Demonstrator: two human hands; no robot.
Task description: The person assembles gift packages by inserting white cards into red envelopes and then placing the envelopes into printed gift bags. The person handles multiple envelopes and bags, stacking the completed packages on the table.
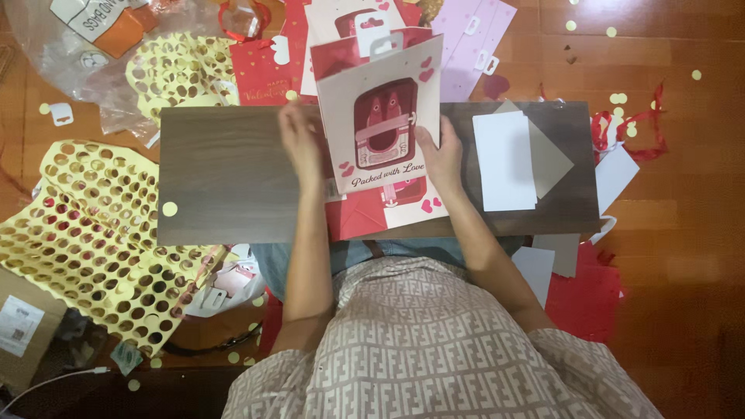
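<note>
A flat paper gift bag [384,124], cream with a red suitcase picture and small red hearts, stands tilted over a dark wooden board [225,178]. My left hand [301,140] grips its left edge. My right hand [439,155] holds its right edge. Under the bag lies more red and cream paper [357,216] at the board's near edge. Further bags of the same kind [341,23] are stacked just behind it.
White and grey cards [516,159] lie on the board's right side. Yellow sheets punched full of round holes [85,233] cover the floor at left. A clear plastic bag [70,39] sits far left. Pink paper [473,39], red scraps [582,299] and yellow dots litter the wooden floor.
</note>
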